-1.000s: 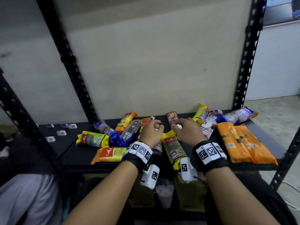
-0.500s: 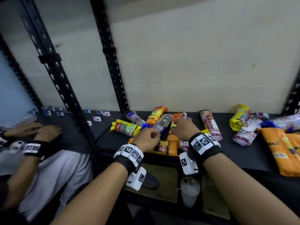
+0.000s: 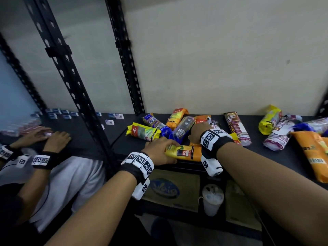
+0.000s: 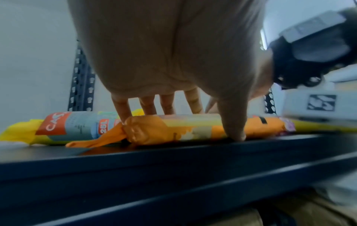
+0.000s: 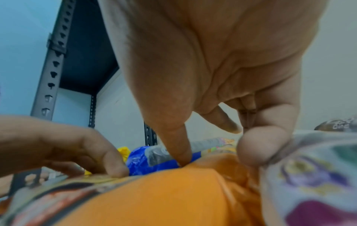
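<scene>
Rolls of bin bags lie in a heap on a black shelf (image 3: 276, 157). My left hand (image 3: 159, 150) grips a yellow-orange roll (image 3: 184, 152) lying crosswise at the shelf's front edge. In the left wrist view the thumb (image 4: 233, 130) presses the front of this roll (image 4: 164, 130) and the fingers reach over its back. My right hand (image 3: 195, 134) is just behind, on the heap. Its thumb (image 5: 181, 152) and curled fingers pinch a second orange roll (image 5: 222, 166), between a blue roll (image 5: 146, 162) and a white-purple pack (image 5: 309, 168).
A yellow roll (image 3: 143, 133), a brown roll (image 3: 237, 128) and flat orange packs (image 3: 314, 153) lie around. A black rack post (image 3: 71, 82) stands left. Another person's hands (image 3: 53, 139) rest on the neighbouring shelf. A cardboard box (image 3: 174, 189) and a cup (image 3: 212, 199) sit below.
The head view has swung left, bringing the other person into sight. My left hand has come down from the heap onto the yellow-orange roll at the front edge. The right hand stays on the heap.
</scene>
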